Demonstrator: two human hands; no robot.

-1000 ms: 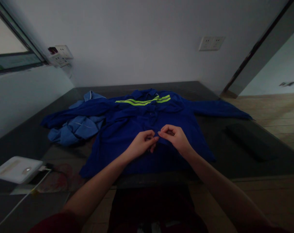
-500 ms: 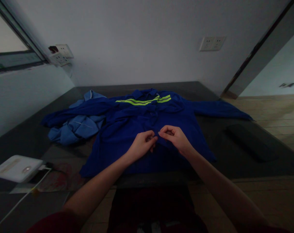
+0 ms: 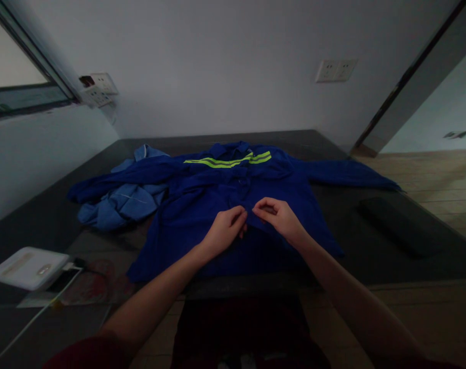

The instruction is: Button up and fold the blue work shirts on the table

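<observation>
A dark blue work jacket with a yellow-green and grey reflective band across its chest lies spread on the dark table. Its collar points to the wall and its sleeves stretch out to both sides. Over the lower middle of its front, my left hand pinches the cloth with thumb against fingers. My right hand, a small gap to the right, also pinches the jacket's front. The dim light hides the exact bit of cloth between the fingertips.
Crumpled lighter blue cloth lies under and beside the left sleeve. A white box-shaped device with a white cable sits at the left front. At the right lies a black oblong object. Wall sockets are behind the table.
Both hands stay in nearly the same place over the jacket's front. The left fingertips have closed together more and the gap between the hands is slightly wider.
</observation>
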